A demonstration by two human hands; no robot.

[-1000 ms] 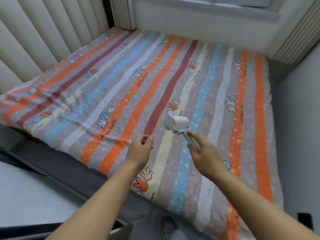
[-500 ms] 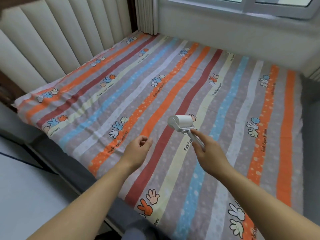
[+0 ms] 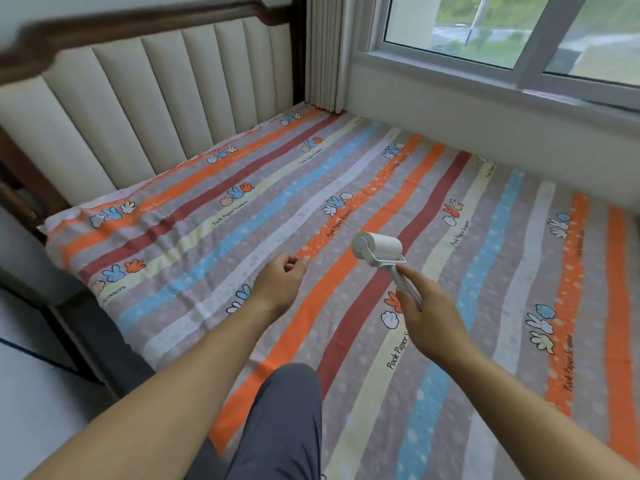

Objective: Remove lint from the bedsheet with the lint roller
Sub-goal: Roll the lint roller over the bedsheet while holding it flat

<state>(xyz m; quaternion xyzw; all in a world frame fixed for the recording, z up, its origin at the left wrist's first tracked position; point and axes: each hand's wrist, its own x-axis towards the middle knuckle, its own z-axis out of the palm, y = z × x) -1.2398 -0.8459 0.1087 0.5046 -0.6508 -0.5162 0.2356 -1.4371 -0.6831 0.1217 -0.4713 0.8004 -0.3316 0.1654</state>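
Note:
A striped bedsheet (image 3: 346, 188) with orange, red, blue and cream bands and cartoon hand prints covers the whole bed. My right hand (image 3: 429, 317) grips the white handle of a white lint roller (image 3: 377, 249), whose roll points up and away and hovers just above the sheet's middle. To its left, my left hand (image 3: 280, 282) hangs over the sheet with fingers curled in and nothing visible in it. No lint shows on the sheet at this distance.
My knee in grey trousers (image 3: 284, 410) rests on the bed's near edge. A padded cream headboard (image 3: 156, 98) in a dark wood frame stands at the left. A window (image 3: 502, 32) and white wall run along the far side, with a curtain (image 3: 325, 53) in the corner.
The view has moved forward and up over the bed, and my knee has come onto the mattress. Both hands keep their poses; the roller stays gripped above the sheet.

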